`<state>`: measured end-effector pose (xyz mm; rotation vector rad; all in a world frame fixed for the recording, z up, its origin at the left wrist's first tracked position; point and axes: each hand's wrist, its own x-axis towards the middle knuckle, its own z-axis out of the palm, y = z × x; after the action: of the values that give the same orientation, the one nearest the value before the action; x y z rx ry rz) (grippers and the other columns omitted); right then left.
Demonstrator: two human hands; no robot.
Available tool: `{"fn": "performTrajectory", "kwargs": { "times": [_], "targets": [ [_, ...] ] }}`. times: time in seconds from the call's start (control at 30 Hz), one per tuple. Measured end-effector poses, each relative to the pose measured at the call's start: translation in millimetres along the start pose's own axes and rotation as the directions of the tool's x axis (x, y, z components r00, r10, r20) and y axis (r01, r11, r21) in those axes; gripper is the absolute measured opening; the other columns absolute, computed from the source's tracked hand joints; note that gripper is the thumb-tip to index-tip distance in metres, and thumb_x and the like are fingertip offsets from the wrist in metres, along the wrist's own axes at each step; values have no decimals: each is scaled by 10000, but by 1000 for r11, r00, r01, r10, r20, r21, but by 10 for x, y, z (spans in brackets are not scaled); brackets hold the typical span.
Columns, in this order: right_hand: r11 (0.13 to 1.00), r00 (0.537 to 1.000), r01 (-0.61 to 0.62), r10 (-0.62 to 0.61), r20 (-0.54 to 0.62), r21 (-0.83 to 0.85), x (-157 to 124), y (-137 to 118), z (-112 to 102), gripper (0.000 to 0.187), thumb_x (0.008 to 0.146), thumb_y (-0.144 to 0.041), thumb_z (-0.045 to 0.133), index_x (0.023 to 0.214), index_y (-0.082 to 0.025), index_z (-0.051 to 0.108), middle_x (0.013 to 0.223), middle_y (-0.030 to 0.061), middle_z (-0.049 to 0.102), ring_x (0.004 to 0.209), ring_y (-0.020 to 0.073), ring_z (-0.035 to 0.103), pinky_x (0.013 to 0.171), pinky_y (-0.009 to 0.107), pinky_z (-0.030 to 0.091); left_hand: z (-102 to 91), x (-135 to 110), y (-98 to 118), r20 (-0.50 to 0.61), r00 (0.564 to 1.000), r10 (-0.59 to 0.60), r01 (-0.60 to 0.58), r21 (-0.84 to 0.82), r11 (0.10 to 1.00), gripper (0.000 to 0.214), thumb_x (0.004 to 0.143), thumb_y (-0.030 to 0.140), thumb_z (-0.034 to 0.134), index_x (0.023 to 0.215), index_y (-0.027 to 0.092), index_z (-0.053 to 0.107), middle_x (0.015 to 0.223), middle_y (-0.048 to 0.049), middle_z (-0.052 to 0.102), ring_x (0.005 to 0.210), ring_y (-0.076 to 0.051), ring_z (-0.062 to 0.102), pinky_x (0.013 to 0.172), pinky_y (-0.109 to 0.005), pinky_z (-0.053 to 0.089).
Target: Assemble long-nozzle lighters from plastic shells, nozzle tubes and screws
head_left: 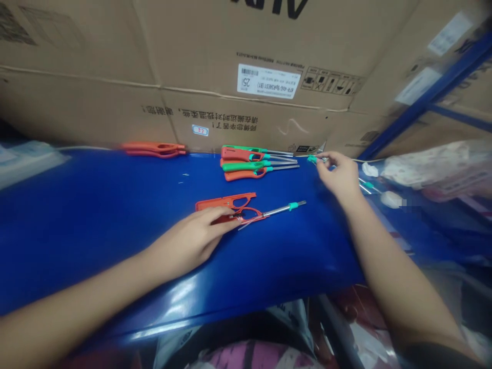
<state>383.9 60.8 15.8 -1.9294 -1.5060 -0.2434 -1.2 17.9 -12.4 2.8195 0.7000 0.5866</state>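
Note:
My left hand [192, 238] lies on the blue table [96, 215], fingers pressed on an open orange lighter shell [230, 204] with a metal tube and green collar [286, 207] sticking out to the right. My right hand [338, 174] reaches to the table's far right edge and pinches a small green-tipped metal tube [313, 159]. Several finished orange and green lighters [255, 163] lie stacked at the back middle.
Orange lighter shells [154, 149] lie at the back left. Large cardboard boxes [246, 72] wall off the back. More green-tipped tubes [367, 185] and white bits lie right of the table, beside a plastic bag [438, 169] and a blue rack post [426, 95].

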Motion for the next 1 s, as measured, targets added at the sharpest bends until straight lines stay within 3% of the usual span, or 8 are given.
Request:
{"fn": "performTrajectory", "kwargs": {
  "times": [0.13, 0.27, 0.37, 0.6, 0.8, 0.9, 1.0],
  "targets": [
    [969, 978, -203, 208, 24, -140, 211, 513, -34, 234, 675, -189, 704, 898, -125, 723, 776, 98, 642, 800, 276, 635, 817, 418, 499, -14, 2, 0, -5, 1000, 18, -18, -10, 1000, 391, 1021, 195, 444, 1357, 268, 629, 1356, -90, 647, 1226, -259, 640, 1005, -458, 572],
    [928, 950, -304, 311, -2, -216, 274, 874, -54, 134, 688, -205, 719, 786, -116, 706, 868, 173, 622, 918, 317, 620, 871, 478, 475, -36, 12, 0, -38, 996, 76, -75, 22, 997, 380, 1012, 185, 462, 1351, 227, 629, 1336, -79, 675, 1261, -248, 624, 1044, -452, 554],
    [894, 927, -361, 374, -1, -264, 282, 992, -49, 100, 685, -186, 728, 761, -127, 704, 876, 183, 631, 971, 336, 617, 870, 490, 481, -46, 16, -4, -64, 993, 99, -96, 45, 994, 356, 1014, 205, 475, 1321, 216, 654, 1302, -72, 699, 1224, -242, 652, 1032, -433, 564],
    [827, 873, -441, 486, 48, -347, 250, 929, -3, 283, 700, -124, 694, 980, -143, 734, 1113, 224, 677, 1053, 382, 643, 861, 494, 509, -63, 15, -22, -35, 992, 118, -115, 81, 990, 358, 998, 197, 491, 1304, 232, 674, 1281, -56, 710, 1183, -254, 680, 1003, -442, 580],
    [835, 857, -445, 502, 115, -324, 235, 785, -50, 119, 750, -126, 652, 844, -131, 726, 1041, 231, 716, 1021, 381, 667, 840, 457, 505, -87, 26, -10, -6, 992, 127, -126, 85, 988, 369, 1006, 183, 456, 1304, 210, 672, 1267, -60, 718, 1160, -247, 691, 989, -435, 585],
    [864, 873, -430, 472, 125, -261, 243, 662, -116, 65, 776, -175, 648, 752, -139, 698, 939, 220, 728, 962, 357, 677, 834, 436, 503, -88, 21, 10, -9, 995, 97, -96, 75, 992, 362, 1006, 194, 461, 1299, 221, 673, 1260, -51, 723, 1161, -248, 688, 994, -440, 581],
    [923, 916, -362, 377, 133, -128, 233, 450, -159, 88, 799, -219, 639, 755, -153, 677, 902, 192, 728, 929, 319, 675, 834, 404, 501, -80, 16, 38, -12, 999, 48, -48, 42, 998, 365, 993, 194, 480, 1304, 242, 665, 1260, -43, 723, 1150, -242, 691, 973, -431, 591]
  ]
}}
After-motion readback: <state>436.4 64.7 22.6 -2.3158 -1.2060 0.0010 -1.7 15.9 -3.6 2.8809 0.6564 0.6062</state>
